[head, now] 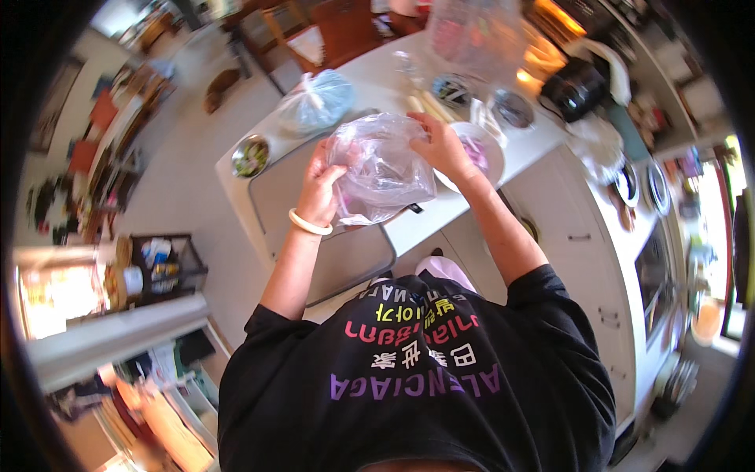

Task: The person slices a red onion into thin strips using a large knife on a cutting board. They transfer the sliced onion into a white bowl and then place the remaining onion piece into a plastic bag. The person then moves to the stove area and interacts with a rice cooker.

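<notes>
A clear plastic bag (383, 159) is spread between my two hands above the white counter (413, 227). My left hand (320, 186) grips its left side, with a cream bangle on the wrist. At the bag's upper right edge, my right hand (439, 144) pinches the film. Under and beside my right forearm lies a white plate (495, 159) with purplish-pink pieces (475, 152). A small dark object (416, 207) shows just past the bag's lower edge; I cannot tell what it is.
A metal bowl (250, 156) of green pieces stands near the counter's left corner. Behind the hands are a tied bluish plastic bag (318, 100), a large clear bag (475, 38) and long pale items (433, 106). A black appliance (573, 88) sits at the right.
</notes>
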Demonstrator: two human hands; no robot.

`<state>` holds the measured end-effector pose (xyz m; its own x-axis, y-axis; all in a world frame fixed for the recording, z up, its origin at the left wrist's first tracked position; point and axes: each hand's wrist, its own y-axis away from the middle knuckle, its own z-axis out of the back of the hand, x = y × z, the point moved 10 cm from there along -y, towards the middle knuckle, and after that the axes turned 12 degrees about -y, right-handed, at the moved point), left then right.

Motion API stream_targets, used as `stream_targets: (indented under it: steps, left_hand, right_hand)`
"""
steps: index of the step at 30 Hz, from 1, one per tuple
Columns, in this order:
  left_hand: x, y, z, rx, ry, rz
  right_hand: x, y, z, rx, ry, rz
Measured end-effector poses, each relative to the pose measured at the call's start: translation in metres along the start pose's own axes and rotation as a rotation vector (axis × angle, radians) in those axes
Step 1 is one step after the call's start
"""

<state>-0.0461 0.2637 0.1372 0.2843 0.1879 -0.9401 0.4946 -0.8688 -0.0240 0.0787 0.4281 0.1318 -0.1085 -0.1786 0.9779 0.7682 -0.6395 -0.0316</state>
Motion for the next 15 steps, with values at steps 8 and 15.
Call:
stream_targets:
  steps: [8,15]
  left_hand:
    - [0.157,0.067,-0.153,0.629,-0.09,0.735]
    - [0.347,0.037,-0.279,0.128,0.959,1.01]
  right_hand:
    - [-0.056,0.161,0.148,-0.539,-0.604,-0.232]
    - [-0.149,0.285,0.245,-0.29,-1.649,-0.09]
